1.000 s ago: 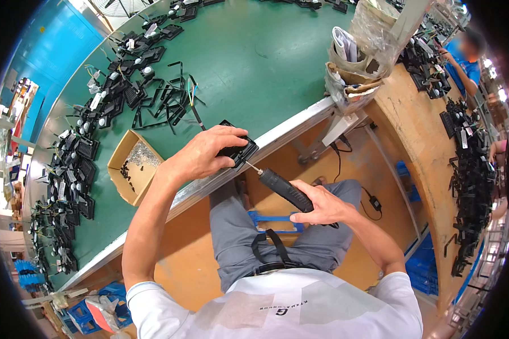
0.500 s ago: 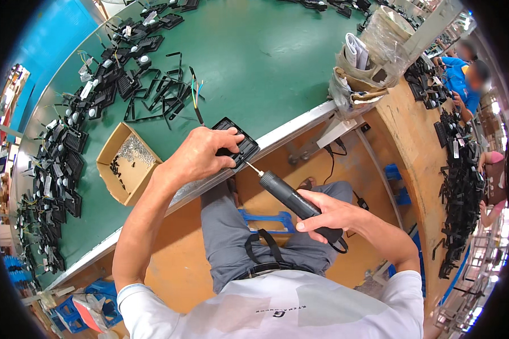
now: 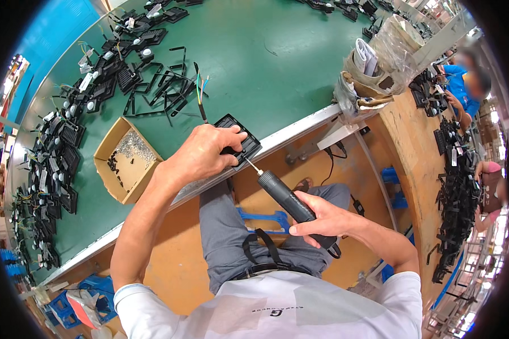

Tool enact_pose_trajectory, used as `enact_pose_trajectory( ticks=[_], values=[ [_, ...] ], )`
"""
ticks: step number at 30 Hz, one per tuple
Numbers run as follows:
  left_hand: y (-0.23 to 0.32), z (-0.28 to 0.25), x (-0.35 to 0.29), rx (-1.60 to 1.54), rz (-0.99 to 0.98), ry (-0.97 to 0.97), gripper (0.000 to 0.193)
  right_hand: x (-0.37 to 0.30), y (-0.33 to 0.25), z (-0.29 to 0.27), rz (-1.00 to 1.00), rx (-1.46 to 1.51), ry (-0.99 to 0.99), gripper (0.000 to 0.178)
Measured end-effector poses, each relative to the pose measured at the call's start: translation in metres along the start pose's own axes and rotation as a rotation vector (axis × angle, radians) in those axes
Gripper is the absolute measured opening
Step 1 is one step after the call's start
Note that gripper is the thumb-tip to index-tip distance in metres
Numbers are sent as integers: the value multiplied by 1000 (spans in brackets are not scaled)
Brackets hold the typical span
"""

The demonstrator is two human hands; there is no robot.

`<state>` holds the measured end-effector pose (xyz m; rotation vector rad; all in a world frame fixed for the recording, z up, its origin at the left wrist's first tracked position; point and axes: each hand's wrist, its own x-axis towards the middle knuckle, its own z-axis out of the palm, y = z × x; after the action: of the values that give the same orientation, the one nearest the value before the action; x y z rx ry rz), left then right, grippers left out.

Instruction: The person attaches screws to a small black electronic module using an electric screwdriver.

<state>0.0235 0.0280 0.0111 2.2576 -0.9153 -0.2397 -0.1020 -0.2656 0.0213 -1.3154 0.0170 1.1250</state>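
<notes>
Left hand (image 3: pixel 205 148), nearer: fingers closed on a black rectangular housing (image 3: pixel 250 146), held at the silver metal table edge (image 3: pixel 300 129). Black cylindrical screwdriver (image 3: pixel 284 194): long axis slanted up-left toward housing, gripped by right hand (image 3: pixel 329 217).

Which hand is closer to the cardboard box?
Left. The left hand is right of the cardboard box, on the black casing; the right hand is much farther right, holding the black screwdriver.
</notes>
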Motion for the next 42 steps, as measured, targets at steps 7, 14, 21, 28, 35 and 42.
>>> enact_pose_trajectory(
  ticks=[7,14,21,28,35,42],
  values=[
    [1,0,0,28,25,5,26,-3,-5,5,-30,-160,40,45],
    [-1,9,1,26,47,2,25,-28,8,1,-303,-1420,591,70],
    [-9,3,56,65,233,-147,23,-38,75,9,-106,-896,403,73],
    [-27,8,153,264,332,-131,24,-32,139,29,-63,-633,373,73],
    [-125,-79,165,827,208,383,42,-32,138,16,-142,-508,349,70],
    [-82,-60,165,682,321,557,45,-27,182,-6,-235,-244,356,65]
  ],
)
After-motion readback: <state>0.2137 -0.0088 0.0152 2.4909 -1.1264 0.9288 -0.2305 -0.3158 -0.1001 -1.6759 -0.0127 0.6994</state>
